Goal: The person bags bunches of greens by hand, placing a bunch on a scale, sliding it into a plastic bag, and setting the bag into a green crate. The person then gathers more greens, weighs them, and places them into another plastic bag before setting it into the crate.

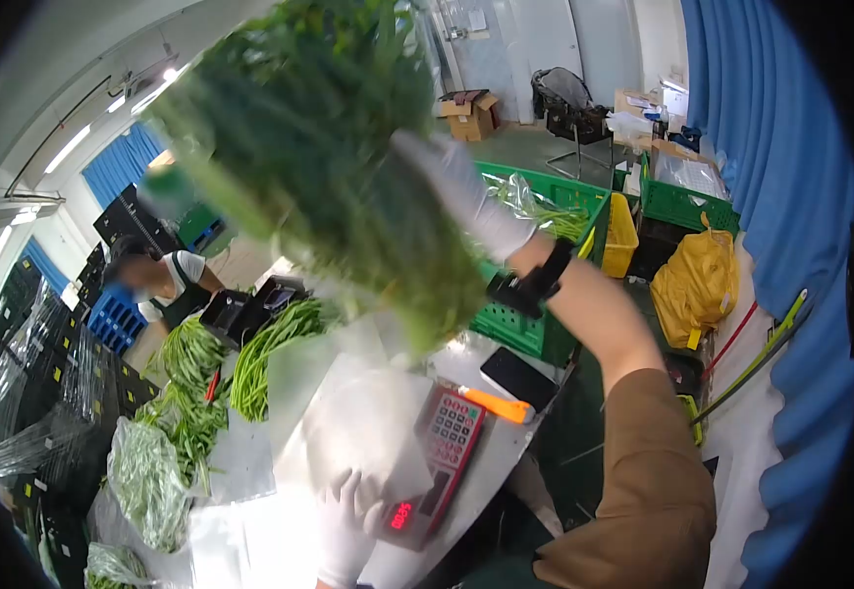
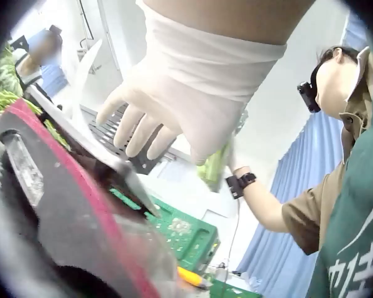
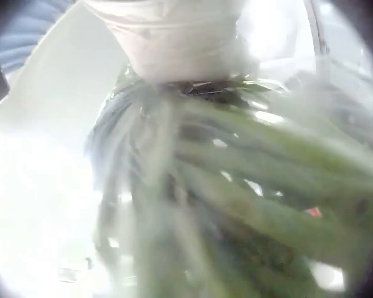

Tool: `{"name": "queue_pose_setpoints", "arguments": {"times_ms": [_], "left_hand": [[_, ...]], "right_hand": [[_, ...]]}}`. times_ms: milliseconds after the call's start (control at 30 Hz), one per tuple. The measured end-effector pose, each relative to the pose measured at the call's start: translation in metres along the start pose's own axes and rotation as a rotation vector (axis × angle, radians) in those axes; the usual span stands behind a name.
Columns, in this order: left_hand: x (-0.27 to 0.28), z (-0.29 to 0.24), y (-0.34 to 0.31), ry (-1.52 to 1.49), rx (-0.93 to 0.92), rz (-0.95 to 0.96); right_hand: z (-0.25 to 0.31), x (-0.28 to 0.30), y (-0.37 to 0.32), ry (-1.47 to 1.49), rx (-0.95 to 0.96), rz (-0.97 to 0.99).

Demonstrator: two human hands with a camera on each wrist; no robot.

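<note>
A large bunch of leafy greens [image 1: 329, 137] in clear plastic is held up by my white-gloved right hand [image 1: 461, 191]. It is blurred and hangs above the table, its stems pointing down. Those stems [image 3: 193, 186] fill most of the right wrist view, where the fingers are hidden behind the bundle. My gloved left hand [image 1: 348, 525] is at the near side of a scale [image 1: 452, 432] with a pale pan [image 1: 363, 422] and a lit red display. Seen from the left wrist, the left hand's fingers [image 2: 133, 127] are loosely extended with nothing in them.
Loose greens [image 1: 280, 353] and bagged greens [image 1: 147, 481] lie on the table's left. A phone [image 1: 517, 378] and an orange-handled knife [image 1: 501, 404] lie right of the scale. Behind them stands a green crate [image 1: 594, 221]. Another person [image 1: 177, 285] is across the table.
</note>
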State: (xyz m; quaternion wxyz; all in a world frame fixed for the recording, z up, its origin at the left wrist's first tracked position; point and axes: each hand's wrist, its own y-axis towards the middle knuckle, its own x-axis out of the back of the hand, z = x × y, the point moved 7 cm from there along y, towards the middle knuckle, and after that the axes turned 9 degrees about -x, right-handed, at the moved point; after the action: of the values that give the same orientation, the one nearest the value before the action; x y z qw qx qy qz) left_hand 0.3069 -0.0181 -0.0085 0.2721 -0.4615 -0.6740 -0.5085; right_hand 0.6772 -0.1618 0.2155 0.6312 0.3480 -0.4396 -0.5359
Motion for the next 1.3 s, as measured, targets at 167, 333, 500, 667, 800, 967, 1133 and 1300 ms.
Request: {"name": "queue_pose_setpoints", "arguments": {"times_ms": [167,333,500,667,800,967,1133,1300], "left_hand": [[-0.016,0.029,-0.02,-0.073,0.062,-0.06],[-0.027,0.051,-0.013,-0.249,0.232,-0.092],[-0.035,0.074,-0.013,-0.261,0.222,-0.105],[-0.017,0.051,0.007,-0.065,-0.023,-0.144],[-0.013,0.058,-0.017,0.022,0.125,-0.205],[-0.001,0.058,-0.029,0.029,0.166,-0.124],[-0.005,0.07,-0.056,-0.1,0.173,-0.261],[0.031,0.073,-0.095,-0.198,0.32,-0.463]], "right_hand": [[-0.151,0.044,0.062,-0.072,-0.555,0.194],[-0.331,0.011,-0.057,-0.784,-0.817,0.767],[-0.341,-0.062,-0.166,-0.575,-0.853,1.462],[-0.336,-0.086,-0.154,-0.729,-0.574,1.316],[-0.236,-0.083,-0.059,-0.364,-0.483,0.845],[-0.075,-0.174,-0.006,-0.171,-0.333,0.994],[0.055,-0.317,-0.05,-0.193,0.098,1.345],[0.111,-0.453,-0.112,-0.232,0.579,1.262]]}}
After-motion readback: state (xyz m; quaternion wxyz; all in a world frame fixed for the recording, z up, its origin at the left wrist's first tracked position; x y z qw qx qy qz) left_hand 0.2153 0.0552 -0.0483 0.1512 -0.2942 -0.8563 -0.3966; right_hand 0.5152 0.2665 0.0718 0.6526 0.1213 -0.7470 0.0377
